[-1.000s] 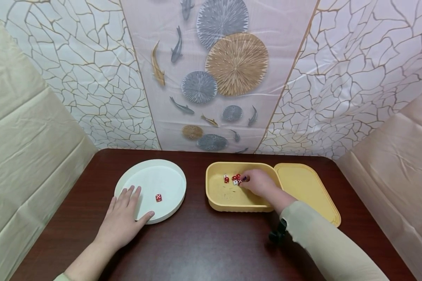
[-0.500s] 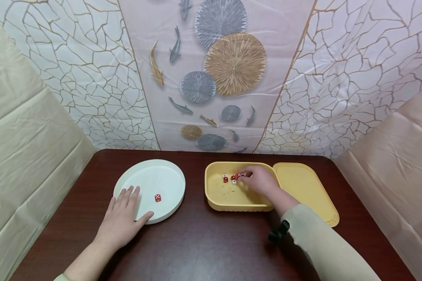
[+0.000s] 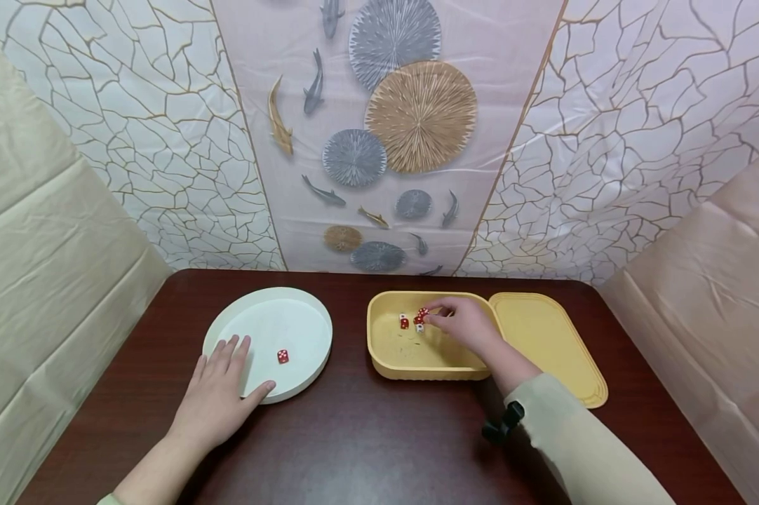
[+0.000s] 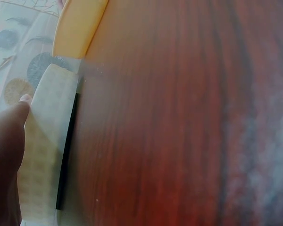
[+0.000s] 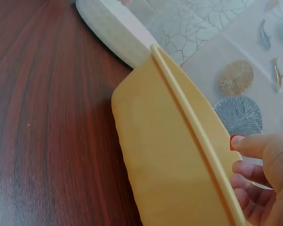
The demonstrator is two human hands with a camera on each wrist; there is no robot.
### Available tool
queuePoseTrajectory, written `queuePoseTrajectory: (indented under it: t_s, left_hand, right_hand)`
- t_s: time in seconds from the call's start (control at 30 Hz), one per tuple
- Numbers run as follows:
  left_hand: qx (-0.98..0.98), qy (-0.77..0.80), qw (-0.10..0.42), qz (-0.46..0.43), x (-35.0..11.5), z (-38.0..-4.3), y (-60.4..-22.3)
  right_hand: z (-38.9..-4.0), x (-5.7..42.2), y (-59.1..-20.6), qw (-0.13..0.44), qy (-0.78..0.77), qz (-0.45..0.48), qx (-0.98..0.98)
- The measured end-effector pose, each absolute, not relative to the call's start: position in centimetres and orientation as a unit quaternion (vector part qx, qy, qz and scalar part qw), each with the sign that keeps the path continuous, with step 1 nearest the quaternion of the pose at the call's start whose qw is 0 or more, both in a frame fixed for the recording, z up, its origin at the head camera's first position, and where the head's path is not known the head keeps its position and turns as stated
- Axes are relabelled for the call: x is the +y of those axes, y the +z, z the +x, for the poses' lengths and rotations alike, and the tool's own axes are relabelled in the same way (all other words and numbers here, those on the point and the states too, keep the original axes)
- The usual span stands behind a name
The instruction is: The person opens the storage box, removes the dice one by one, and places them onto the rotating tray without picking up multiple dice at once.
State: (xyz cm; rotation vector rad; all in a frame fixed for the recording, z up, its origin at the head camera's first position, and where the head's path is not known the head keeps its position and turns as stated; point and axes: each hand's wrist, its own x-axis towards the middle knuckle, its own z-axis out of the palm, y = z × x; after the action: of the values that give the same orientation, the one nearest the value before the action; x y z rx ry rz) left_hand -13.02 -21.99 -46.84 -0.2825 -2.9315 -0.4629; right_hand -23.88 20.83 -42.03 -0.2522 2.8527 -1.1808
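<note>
In the head view my left hand (image 3: 218, 403) lies over the near-left rim of a round white tray (image 3: 319, 308), fingers straight and thumb spread. One red die (image 3: 283, 356) sits on that tray's floor. My right hand (image 3: 466, 325) reaches into a yellow rectangular box (image 3: 433, 373). Thumb and index finger pinch a red die (image 5: 232, 141), seen at the thumb tip in the right wrist view. Left of these fingertips lie several red and white dice, among them a red die (image 3: 405, 323) and a white die (image 3: 420, 328).
A yellow lid (image 3: 553, 344) lies flat to the right of the box on the dark wooden table (image 3: 360, 435). Patterned cloth (image 3: 417, 210) hangs behind the table. A black strap (image 3: 504, 422) shows at the right sleeve.
My right hand's fingertips have shifted slightly toward the back of the box, and a red die now shows at them. The left hand keeps its place on the tray. The head view has drifted slightly.
</note>
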Motion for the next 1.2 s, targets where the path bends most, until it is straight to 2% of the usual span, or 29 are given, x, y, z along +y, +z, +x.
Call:
queuePoseTrajectory:
  t_s: [0.2,0.57,0.8,1.2]
  left_hand:
    - [-0.98,-0.155,0.081,-0.093,-22.2,-12.9,-46.8]
    - [-0.98,-0.158,0.08,-0.089,-22.4,-12.8,-47.2]
    - [-0.981,-0.155,0.08,-0.089,-22.4,-13.0,-47.4]
    - [-0.981,-0.152,0.075,-0.09,-22.1,-13.2,-47.1]
  right_hand:
    - [-23.9,19.2,-41.5,0.051,-0.433,-0.081,0.896]
    - [-24.2,13.0,-40.1,0.08,-0.5,-0.113,0.855]
    - [-24.0,9.6,-39.2,0.102,-0.505,-0.14,0.846]
    - [-24.5,5.0,-39.9,0.143,-0.504,-0.15,0.839]
